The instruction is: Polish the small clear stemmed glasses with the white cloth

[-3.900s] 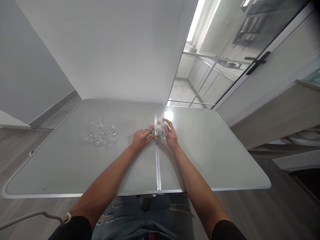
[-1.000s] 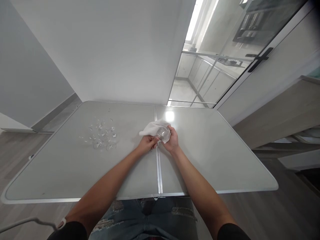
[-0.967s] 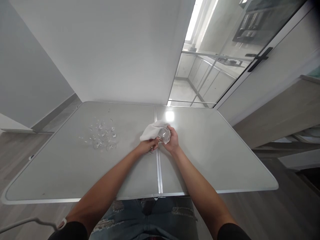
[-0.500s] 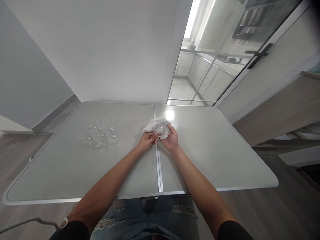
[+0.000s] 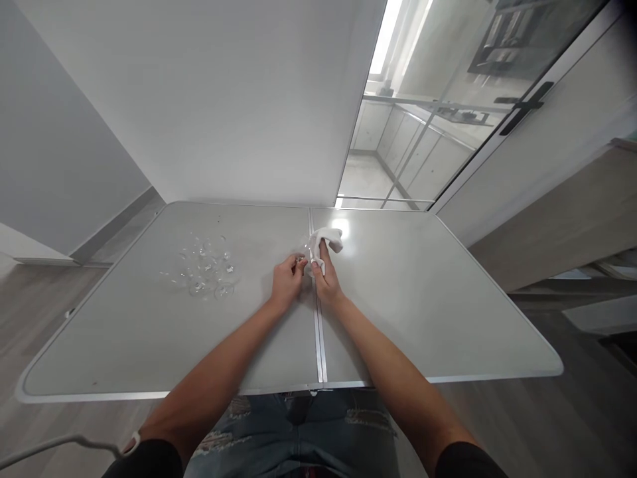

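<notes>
My left hand [image 5: 287, 282] is closed, its thumb and fingers pinching a clear wine glass [image 5: 307, 247] just left of the table's seam. Only a faint part of the glass shows between my hands. In my right hand [image 5: 327, 279] is a bunched white cloth [image 5: 327, 236], which hangs over the fingers and touches the glass's right side. To the left, a loose cluster of clear glass pieces [image 5: 206, 265] rests on the tabletop. They are too transparent to make out one by one.
The light grey folding table [image 5: 423, 299] has a metal seam [image 5: 319, 338] down its middle. A white wall [image 5: 249, 119] rises at its far edge, beside a glazed door [image 5: 423, 139] with a black handle [image 5: 526, 107]. A pale cable [image 5: 64, 439] runs near my left elbow.
The cloth has shifted right and come off the underside of the glass, now draped from my right hand. The glass has turned, and my left hand has moved slightly left.
</notes>
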The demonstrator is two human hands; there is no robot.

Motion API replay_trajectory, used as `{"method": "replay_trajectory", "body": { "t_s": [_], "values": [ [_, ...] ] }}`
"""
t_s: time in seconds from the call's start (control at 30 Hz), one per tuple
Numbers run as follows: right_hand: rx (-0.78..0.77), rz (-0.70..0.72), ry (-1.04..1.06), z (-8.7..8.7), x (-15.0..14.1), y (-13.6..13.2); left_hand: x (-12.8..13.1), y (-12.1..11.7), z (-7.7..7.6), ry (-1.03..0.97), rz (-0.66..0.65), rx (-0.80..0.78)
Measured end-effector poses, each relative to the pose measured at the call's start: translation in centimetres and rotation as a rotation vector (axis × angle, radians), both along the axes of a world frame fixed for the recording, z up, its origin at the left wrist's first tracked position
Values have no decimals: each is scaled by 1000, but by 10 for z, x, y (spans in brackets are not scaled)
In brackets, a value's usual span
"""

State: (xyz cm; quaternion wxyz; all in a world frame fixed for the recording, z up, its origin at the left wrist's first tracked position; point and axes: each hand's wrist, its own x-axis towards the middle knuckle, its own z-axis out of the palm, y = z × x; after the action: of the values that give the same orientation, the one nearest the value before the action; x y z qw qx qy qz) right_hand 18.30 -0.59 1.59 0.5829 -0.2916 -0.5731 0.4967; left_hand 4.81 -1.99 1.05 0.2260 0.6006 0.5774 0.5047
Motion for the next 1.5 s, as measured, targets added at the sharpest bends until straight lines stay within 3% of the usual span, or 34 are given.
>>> {"method": "replay_trajectory", "body": {
  "t_s": [0.13,0.23,0.33,0.43,0.53,0.7,0.93,1.13,1.23,1.37,1.5],
  "values": [
    [294,-61,-447,1,8,5,0,1,0,135,28,-1],
    [531,-105,-764,8,16,11,2,1,1,406,70,-99],
    [667,-119,-895,18,25,16,4,-1,3,683,26,-170],
    [571,-91,-928,23,35,22,6,-5,5,835,-107,-117],
    [265,-25,-891,20,46,30,6,-8,4,861,-233,2],
    [-317,114,-420,14,55,37,-3,-7,-1,752,-278,87],
    [-578,214,235,12,44,35,-7,0,-3,287,-338,51],
    [-543,252,460,18,26,25,10,-1,-6,-189,-414,-164],
    [-477,186,472,13,13,21,14,2,-11,-344,-408,-206],
    [-345,75,237,-2,-1,12,12,7,-12,-449,-278,-147],
    [-114,36,-85,-11,-5,5,5,8,-10,-280,-148,-18]
  ]
}}
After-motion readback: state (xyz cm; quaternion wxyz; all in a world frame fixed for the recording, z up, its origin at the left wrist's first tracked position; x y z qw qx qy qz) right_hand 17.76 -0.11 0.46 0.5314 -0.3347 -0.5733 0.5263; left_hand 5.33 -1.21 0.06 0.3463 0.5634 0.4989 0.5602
